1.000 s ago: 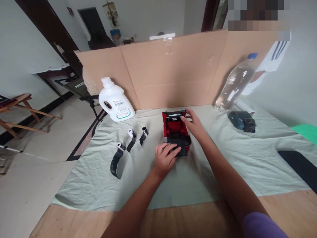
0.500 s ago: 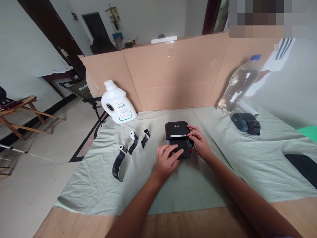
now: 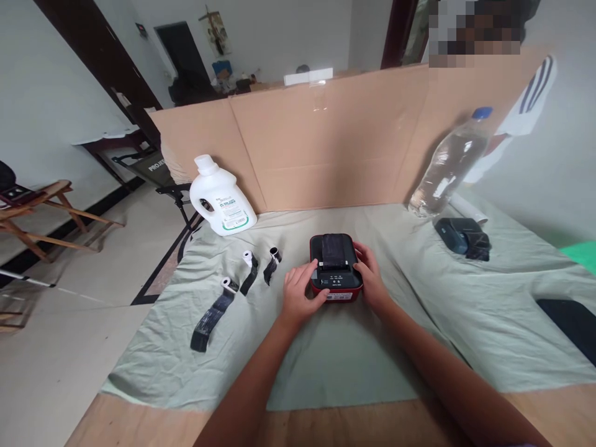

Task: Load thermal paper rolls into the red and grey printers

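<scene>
Fingers of my left hand are curled over the left edge of the small printer and pressed against its casing. My right hand clasps the opposite side, with its fingers bent around the right wall. The printer is therefore held between both hands. It is black on top and red along the base. Its lid is down, and it sits upright on the pale green cloth near the middle of the counter.

Just left of my left hand lie three small paper rolls, each trailing a dark strip. A white detergent jug stands further back on the left, against the cardboard screen. On the right, a clear water bottle leans at the screen, and a dark device lies just in front of it. A flat black object sits at the right edge.
</scene>
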### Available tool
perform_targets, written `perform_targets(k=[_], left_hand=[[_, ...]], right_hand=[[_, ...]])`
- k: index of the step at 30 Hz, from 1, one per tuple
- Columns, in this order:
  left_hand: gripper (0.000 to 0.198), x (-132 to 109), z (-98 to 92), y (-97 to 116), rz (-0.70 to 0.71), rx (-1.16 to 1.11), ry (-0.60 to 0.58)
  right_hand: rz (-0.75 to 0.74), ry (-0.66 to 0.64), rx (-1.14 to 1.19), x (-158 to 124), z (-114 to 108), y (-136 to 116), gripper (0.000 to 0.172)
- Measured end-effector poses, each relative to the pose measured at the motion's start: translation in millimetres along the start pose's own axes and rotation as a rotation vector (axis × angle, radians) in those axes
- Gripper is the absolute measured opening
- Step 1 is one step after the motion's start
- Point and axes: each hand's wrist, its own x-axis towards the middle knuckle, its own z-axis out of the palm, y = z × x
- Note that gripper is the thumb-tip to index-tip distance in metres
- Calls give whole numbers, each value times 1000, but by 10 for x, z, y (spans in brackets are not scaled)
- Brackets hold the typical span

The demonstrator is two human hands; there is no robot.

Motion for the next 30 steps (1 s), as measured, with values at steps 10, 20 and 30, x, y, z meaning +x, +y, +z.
perform_targets(k=[10,20,30], left_hand=[[78,-65,103,-31,-181,-295,-22],[85,-107,141,-18,-380,-600,-102],[85,-132,171,57,-407,-686,-69]], right_hand=[[-93,29,-85,-21,-60,226,41],[-169,-3,-116,-33,-147,402,45],[-237,-34,-204,-80,-144,325,51]])
